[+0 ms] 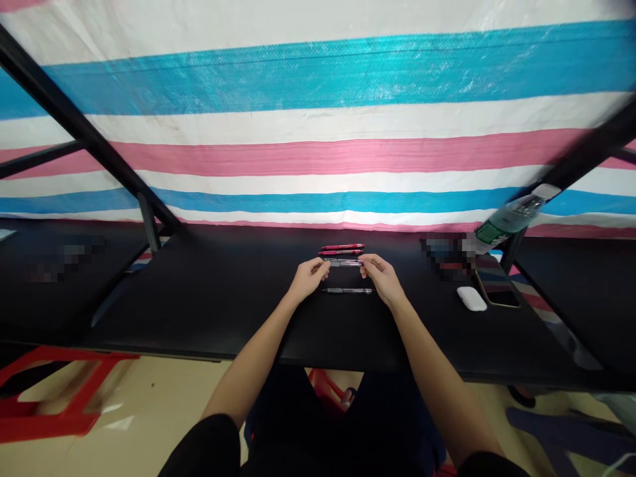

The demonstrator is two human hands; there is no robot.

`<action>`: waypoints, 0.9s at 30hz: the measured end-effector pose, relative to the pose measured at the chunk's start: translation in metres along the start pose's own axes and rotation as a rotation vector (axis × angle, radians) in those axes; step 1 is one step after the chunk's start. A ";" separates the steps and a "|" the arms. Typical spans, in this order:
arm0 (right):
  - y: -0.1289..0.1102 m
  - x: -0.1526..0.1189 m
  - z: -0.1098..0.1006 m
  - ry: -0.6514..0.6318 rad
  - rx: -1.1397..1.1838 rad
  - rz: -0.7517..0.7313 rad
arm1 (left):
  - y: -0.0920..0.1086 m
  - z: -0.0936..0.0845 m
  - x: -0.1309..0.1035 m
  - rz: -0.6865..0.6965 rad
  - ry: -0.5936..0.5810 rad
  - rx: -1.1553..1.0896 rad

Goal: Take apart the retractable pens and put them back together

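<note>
Both my hands are at the ends of what look like two clear pens with dark parts, lying side by side across the black table. My left hand pinches their left end, and my right hand pinches the right end. Just beyond them lie two red pens, roughly parallel. Nearer to me, a single clear pen with a dark grip lies on the tabletop, untouched. My fingertips partly cover the ends of the held pens.
On the black table, a white earbud case and a phone lie to the right. A water bottle leans behind them near a black metal post. Striped sheeting hangs at the back. A red stool stands at lower left.
</note>
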State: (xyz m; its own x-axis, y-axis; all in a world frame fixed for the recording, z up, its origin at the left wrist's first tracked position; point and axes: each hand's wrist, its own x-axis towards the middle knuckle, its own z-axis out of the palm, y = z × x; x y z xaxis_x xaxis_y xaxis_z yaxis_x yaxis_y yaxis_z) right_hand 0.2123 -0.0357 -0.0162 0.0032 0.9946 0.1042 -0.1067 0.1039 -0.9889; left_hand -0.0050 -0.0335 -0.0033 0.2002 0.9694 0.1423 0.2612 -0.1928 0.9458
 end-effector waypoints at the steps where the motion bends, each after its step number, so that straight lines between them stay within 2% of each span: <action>1: 0.001 0.000 0.000 -0.006 0.000 0.000 | 0.000 0.000 0.000 -0.012 -0.002 0.001; 6: 0.000 -0.001 0.000 -0.033 0.034 0.030 | 0.000 0.000 0.001 -0.010 0.011 0.002; 14: -0.010 -0.001 -0.001 -0.017 0.284 0.143 | -0.001 -0.002 0.000 0.024 -0.004 -0.005; 21: -0.005 0.000 -0.003 -0.014 0.324 0.177 | -0.005 0.001 -0.001 0.081 0.011 0.045; 27: -0.006 0.001 -0.003 -0.058 0.334 0.209 | 0.000 0.001 -0.003 0.109 0.010 0.080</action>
State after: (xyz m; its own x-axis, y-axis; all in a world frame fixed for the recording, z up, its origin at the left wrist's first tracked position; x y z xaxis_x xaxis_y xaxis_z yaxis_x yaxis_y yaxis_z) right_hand 0.2163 -0.0356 -0.0109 -0.1078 0.9909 -0.0809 -0.4163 -0.1188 -0.9014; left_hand -0.0052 -0.0362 -0.0043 0.2218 0.9434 0.2467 0.3129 -0.3085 0.8983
